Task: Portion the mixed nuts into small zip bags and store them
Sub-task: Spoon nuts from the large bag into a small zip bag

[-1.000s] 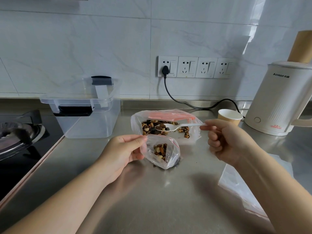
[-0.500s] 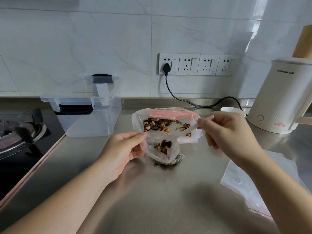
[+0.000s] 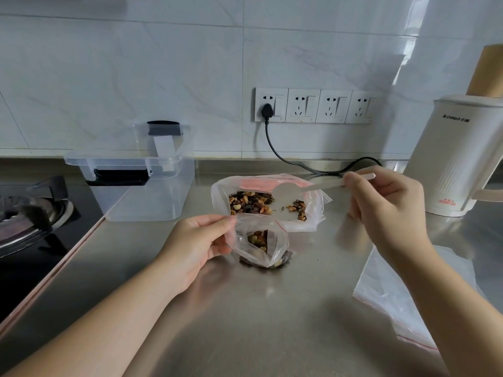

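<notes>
The left hand [image 3: 196, 248] pinches the rim of the small bag [image 3: 258, 240] between thumb and curled fingers, holding its mouth open; the bag sits on the counter [image 3: 245, 322] with a clump of nuts [image 3: 258, 239] in its bottom. The right hand [image 3: 386, 210] grips the handle of a white spoon [image 3: 304, 187] between thumb and curled fingers, the bowl pointing left and hanging over the big bag [image 3: 272, 202]. That bag lies open just behind the small one, with mixed nuts heaped at its left and a smaller scatter at its right. A stack of spare bags [image 3: 389, 295] lies flat under the right forearm. A clear box [image 3: 141, 186] stands to the left by the stove [image 3: 30, 213], and a white kettle [image 3: 457, 159] stands at the far right.
</notes>
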